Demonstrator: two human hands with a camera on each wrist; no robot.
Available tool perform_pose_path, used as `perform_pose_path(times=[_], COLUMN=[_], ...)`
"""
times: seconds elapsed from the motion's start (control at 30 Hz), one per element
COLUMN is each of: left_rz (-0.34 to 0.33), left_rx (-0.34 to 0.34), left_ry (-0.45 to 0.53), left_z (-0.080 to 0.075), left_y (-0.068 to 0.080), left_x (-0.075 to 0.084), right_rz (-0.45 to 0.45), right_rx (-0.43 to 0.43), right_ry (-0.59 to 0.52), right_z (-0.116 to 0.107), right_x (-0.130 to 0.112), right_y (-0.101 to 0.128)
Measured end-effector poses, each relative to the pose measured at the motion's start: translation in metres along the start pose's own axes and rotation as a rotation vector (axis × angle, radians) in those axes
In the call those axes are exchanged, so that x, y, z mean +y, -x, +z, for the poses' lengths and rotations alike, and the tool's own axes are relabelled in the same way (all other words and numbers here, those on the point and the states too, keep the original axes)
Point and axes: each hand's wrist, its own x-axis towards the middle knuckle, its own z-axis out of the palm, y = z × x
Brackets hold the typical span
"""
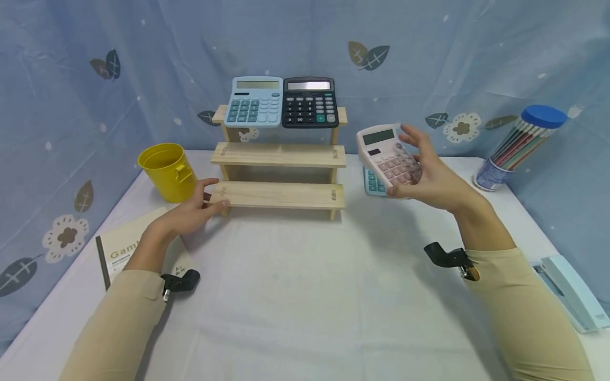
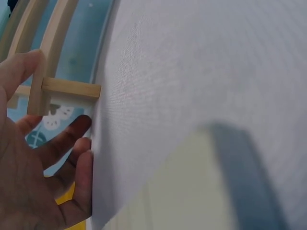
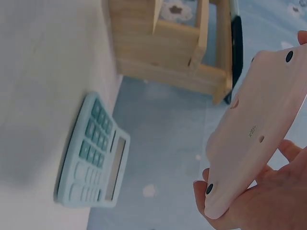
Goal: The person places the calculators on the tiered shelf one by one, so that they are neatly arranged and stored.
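My right hand [image 1: 421,172] holds a pink calculator [image 1: 385,154] tilted up off the table, right of a three-step wooden shelf [image 1: 278,193]. Directly beneath it a teal calculator [image 1: 374,183] lies flat on the white cloth. In the right wrist view the pink calculator's underside [image 3: 259,124] rests in my right hand [image 3: 268,211], above the teal calculator [image 3: 93,153]. My left hand [image 1: 202,203] touches the left end of the shelf's bottom step with straight fingers. The left wrist view shows the left hand [image 2: 43,158] against the shelf's post [image 2: 38,96].
A light-blue calculator [image 1: 254,101] and a black calculator [image 1: 308,102] lean side by side on the shelf's top step. A yellow cup [image 1: 168,172] and a notebook [image 1: 119,253] sit at left. A tube of pencils [image 1: 519,143] and a pale stapler [image 1: 572,299] are at right.
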Motion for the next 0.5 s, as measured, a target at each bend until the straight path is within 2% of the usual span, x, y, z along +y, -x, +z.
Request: perform_pose_path(times=[0.17, 0.33, 0.5], left_rz=[0.018, 0.009, 0.001], left_rx=[0.000, 0.002, 0.002], left_ry=[0.014, 0.019, 0.015], left_z=[0.001, 0.001, 0.000], left_y=[-0.003, -0.001, 0.001], left_x=[-0.001, -0.001, 0.000], right_rz=[-0.051, -0.074, -0.104], right_rx=[-0.027, -0.054, -0.047], right_ry=[0.002, 0.023, 0.056], right_z=[0.010, 0.022, 0.035], right_x=[-0.008, -0.015, -0.021], right_y=[-0.004, -0.011, -0.019])
